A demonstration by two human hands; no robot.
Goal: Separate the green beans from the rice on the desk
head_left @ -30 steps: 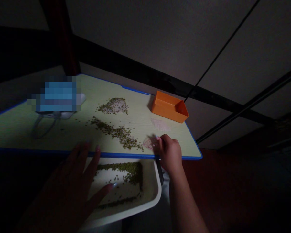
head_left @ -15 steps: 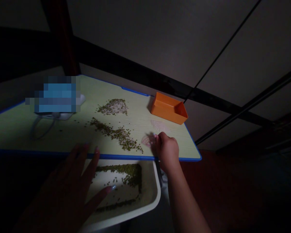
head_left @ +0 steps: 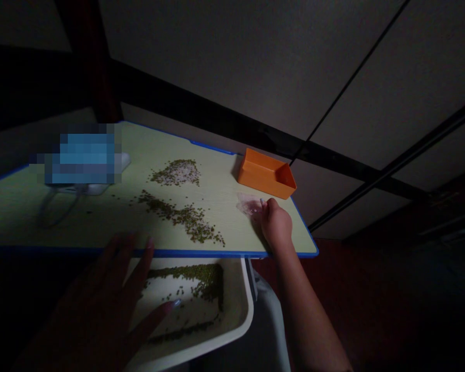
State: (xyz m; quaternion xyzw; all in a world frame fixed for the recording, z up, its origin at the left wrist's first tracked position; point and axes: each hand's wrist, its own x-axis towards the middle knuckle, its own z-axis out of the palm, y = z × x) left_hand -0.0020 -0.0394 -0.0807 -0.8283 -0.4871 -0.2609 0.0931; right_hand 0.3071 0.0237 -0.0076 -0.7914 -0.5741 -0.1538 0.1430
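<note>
At the table (head_left: 232,222), left grip (head_left: 101,289) is spread, right grip (head_left: 277,226) seemingly pinches film (head_left: 247,204); sideways brushing could scatter green beans (head_left: 194,223).

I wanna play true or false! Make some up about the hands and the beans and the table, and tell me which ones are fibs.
1. The right hand is by a pale pinkish patch on the table. True.
2. The white tub has little green beans inside. True.
3. Every green bit is in the tub. False: lots lie on the table too.
4. The orange box stands on the table. True.
5. The left hand is in the orange box. False: the left hand is near the white tub, its fingers spread.
6. The pile farther from the person is all green. False: the far pile has many pale bits mixed in.
</note>
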